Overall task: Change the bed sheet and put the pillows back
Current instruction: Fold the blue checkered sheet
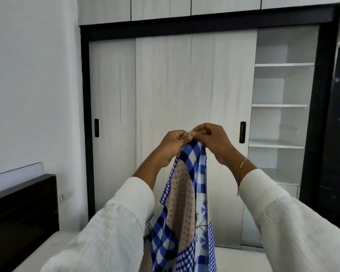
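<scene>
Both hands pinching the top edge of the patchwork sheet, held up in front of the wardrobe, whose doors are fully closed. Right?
Not quite. In the head view the wardrobe is not fully closed: its right section stands open, showing white shelves. The rest holds: left hand and right hand both pinch the top edge of the patchwork sheet, held up before it.

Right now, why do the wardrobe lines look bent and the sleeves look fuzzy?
In the head view, the wide lens bows the wardrobe frame near the edges; the sleeves smear close to the camera; both hands and the sheet look sharper in soft, even light.
</scene>
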